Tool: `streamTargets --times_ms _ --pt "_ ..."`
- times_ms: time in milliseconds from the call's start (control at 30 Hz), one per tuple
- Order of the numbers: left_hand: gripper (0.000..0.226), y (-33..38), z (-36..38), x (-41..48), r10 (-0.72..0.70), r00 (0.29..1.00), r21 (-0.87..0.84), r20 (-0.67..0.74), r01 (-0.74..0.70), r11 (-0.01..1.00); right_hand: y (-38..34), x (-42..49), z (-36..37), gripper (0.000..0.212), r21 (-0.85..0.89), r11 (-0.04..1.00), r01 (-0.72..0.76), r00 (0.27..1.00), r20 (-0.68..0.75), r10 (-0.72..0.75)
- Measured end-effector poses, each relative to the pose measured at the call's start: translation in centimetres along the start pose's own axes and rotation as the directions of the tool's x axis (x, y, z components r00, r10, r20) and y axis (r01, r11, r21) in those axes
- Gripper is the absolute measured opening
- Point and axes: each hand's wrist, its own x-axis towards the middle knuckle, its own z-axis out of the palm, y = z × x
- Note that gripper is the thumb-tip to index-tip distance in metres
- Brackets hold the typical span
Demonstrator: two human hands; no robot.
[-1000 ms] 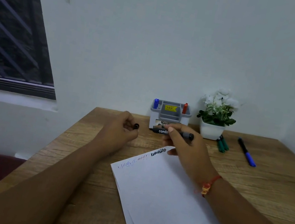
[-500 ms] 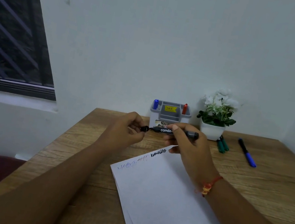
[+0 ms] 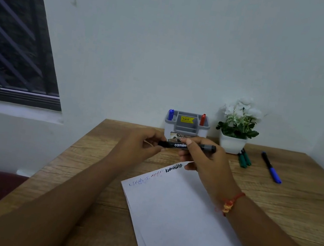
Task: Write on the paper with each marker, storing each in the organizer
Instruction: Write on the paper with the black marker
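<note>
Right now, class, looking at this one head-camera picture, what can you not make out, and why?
- Cap end of the black marker: covered by the left hand, so whether the cap is fully seated is unclear.
- Scribbles on the paper: too small to read.
- Yellow sticker on the organizer: print too small.
- Green markers: far ends hidden behind the plant pot.
- Paper's near corner: cut off by the bottom edge.

I count six markers in all: one black marker [image 3: 176, 145] held between my two hands, a blue one [image 3: 170, 115] and a red one [image 3: 202, 119] standing in the single grey organizer [image 3: 186, 127] at the table's far edge, two green ones [image 3: 244, 159] lying together, and one blue-capped marker [image 3: 271, 167] toward the right edge. There is one potted plant [image 3: 237, 124], and paper [image 3: 183, 223] bearing three scribbles.
</note>
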Motion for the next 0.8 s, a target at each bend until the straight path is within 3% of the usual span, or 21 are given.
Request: streamTargets --times_ms 267,467,600,700,800 --pt "0.020 1.2 -0.5 -0.4 -0.057 0.998 -0.046 0.030 0.058 0.997 -0.6 0.1 0.1 0.022 0.147 0.987 -0.058 0.998 0.032 0.054" --pt "0.018 1.9 -0.6 -0.6 -0.068 0.998 -0.184 0.011 0.069 0.980 -1.1 0.3 -0.5 0.022 0.121 0.992 -0.024 0.996 0.084 0.014" --pt "0.018 1.8 -0.6 -0.7 -0.118 0.993 -0.241 0.002 0.115 0.964 -0.9 0.3 -0.2 0.022 0.229 0.966 -0.117 0.990 0.099 0.096" --pt "0.017 2.3 -0.8 -0.4 -0.132 0.985 -0.345 -0.109 0.087 0.934 -0.8 0.6 0.1 0.039 0.359 0.907 -0.220 0.975 0.080 0.205" --pt "0.016 2.8 -1.3 0.5 -0.161 0.929 -0.438 -0.334 -0.001 0.899 -0.6 1.0 -0.2 0.053 0.285 0.930 -0.231 0.965 -0.056 0.257"
